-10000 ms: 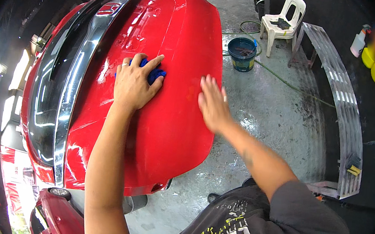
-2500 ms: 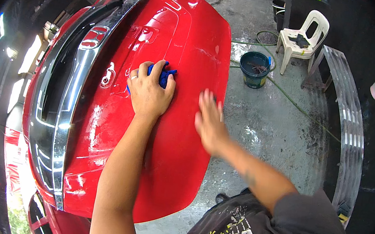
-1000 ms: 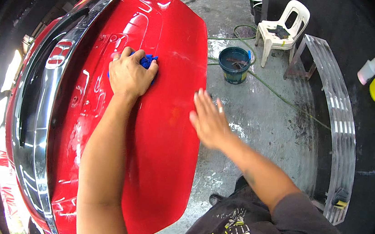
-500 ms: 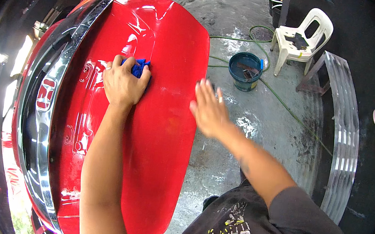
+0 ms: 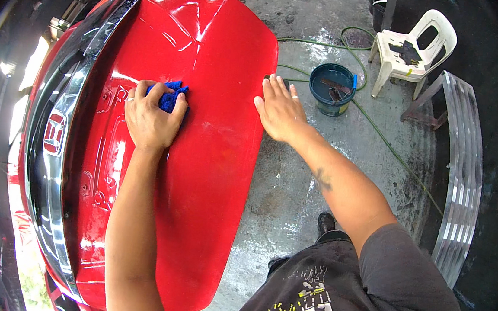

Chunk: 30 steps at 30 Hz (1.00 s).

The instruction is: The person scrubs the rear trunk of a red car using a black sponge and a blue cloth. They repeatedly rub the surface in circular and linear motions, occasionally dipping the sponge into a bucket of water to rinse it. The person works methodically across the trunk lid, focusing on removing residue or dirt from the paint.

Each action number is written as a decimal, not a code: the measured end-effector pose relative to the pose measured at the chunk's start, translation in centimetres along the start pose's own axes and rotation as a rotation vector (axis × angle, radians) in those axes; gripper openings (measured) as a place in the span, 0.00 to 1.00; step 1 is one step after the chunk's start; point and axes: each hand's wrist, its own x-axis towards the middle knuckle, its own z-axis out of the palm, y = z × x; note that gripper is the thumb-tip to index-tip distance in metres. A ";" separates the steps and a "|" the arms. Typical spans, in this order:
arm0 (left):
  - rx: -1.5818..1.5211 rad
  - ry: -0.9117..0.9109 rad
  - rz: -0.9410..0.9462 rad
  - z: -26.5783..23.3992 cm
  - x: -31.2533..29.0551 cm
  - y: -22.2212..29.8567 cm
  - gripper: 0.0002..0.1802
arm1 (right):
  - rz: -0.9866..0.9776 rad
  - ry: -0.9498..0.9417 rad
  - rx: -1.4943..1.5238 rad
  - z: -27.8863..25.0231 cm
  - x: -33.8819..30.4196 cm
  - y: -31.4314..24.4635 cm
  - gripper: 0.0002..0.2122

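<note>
A glossy red car body panel [image 5: 211, 170] fills the left and middle. On it, my left hand [image 5: 155, 115] is closed around a bunched blue cloth [image 5: 173, 96], which presses against the paint. Part of the cloth sticks out past the fingers. My right hand [image 5: 281, 110] lies flat at the panel's right edge, fingers stretched out and pointing away from me. A small dark edge shows by its fingertips, but what lies under the palm is hidden. Left of the cloth, moulded shapes show in the glossy surface, and a chrome badge [image 5: 54, 132] sits on the dark trim.
A dark bucket [image 5: 322, 105] of water with things in it stands on the wet grey floor, beside a green hose [image 5: 384, 139]. Farther back is a white plastic chair [image 5: 442, 21] holding a dark item. A silver slatted metal piece [image 5: 462, 178] stands at the right.
My right hand has slid farther away along the panel's edge. The left hand keeps its grip on the cloth, shifting slightly left in view. The whole view has tilted a little, and a shoe now shows.
</note>
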 end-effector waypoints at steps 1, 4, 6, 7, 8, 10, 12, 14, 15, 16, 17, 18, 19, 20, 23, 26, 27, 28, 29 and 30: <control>-0.004 0.002 0.003 0.2 -0.1 -0.2 0.17 | -0.015 -0.003 0.038 0.5 -0.7 -0.3 0.33; -0.020 0.014 0.013 0.4 -0.5 -0.8 0.16 | -0.163 -0.110 0.004 1.9 -8.7 -3.2 0.34; -0.016 0.018 0.009 0.2 -1.1 -0.9 0.15 | -0.194 -0.139 -0.080 1.3 -10.1 -3.3 0.34; -0.007 0.026 0.013 0.2 -0.8 -0.7 0.15 | -0.163 -0.086 -0.089 1.8 -8.3 -2.5 0.34; 0.004 0.034 0.015 0.1 -0.6 -0.6 0.15 | -0.132 -0.034 -0.098 2.2 -5.1 -1.4 0.34; -0.053 0.033 0.016 0.1 0.0 -0.4 0.14 | -0.053 0.038 -0.038 1.2 2.4 1.8 0.33; -0.035 0.059 0.034 0.2 0.4 -0.3 0.15 | -0.018 -0.012 -0.050 -1.1 8.8 3.8 0.33; -0.038 0.045 0.031 0.2 0.5 0.0 0.14 | 0.024 -0.026 0.018 -0.8 8.9 4.1 0.33; -0.028 0.033 0.017 0.1 0.2 -0.3 0.14 | -0.030 0.008 0.019 0.8 6.5 3.1 0.33; -0.037 0.034 0.011 0.2 0.2 -0.4 0.14 | -0.081 0.050 0.014 2.2 2.8 2.0 0.34; -0.040 0.028 -0.001 0.1 -0.3 -0.6 0.14 | -0.130 -0.015 -0.015 2.3 -1.8 0.2 0.34; -0.048 0.019 -0.007 0.1 -0.6 -0.7 0.14 | -0.171 -0.079 -0.044 1.9 -4.8 -0.8 0.34; -0.058 0.033 0.011 0.2 -0.5 -0.8 0.13 | -0.164 -0.074 -0.064 2.0 -4.4 -0.7 0.34; -0.053 0.031 0.006 0.2 -0.8 -1.0 0.13 | -0.158 -0.071 -0.083 2.0 -3.7 -0.3 0.34; -0.045 0.032 0.013 -0.4 -0.2 -0.7 0.14 | -0.051 0.047 -0.044 1.7 5.5 2.9 0.33; -0.068 0.035 0.040 0.0 1.1 0.4 0.14 | -0.007 0.046 0.028 -0.2 14.8 8.0 0.35; -0.068 0.039 0.041 0.1 1.1 0.3 0.14 | 0.000 0.058 0.064 0.2 14.6 7.6 0.35; -0.068 0.037 0.037 0.1 0.6 0.0 0.14 | 0.005 0.063 0.101 1.0 13.8 6.4 0.35; -0.054 0.036 0.030 -0.2 -0.1 -0.4 0.14 | -0.046 0.082 0.132 2.3 10.8 3.7 0.35; -0.053 0.038 0.027 0.2 -0.3 -0.8 0.14 | -0.090 0.105 0.154 3.6 6.1 0.9 0.36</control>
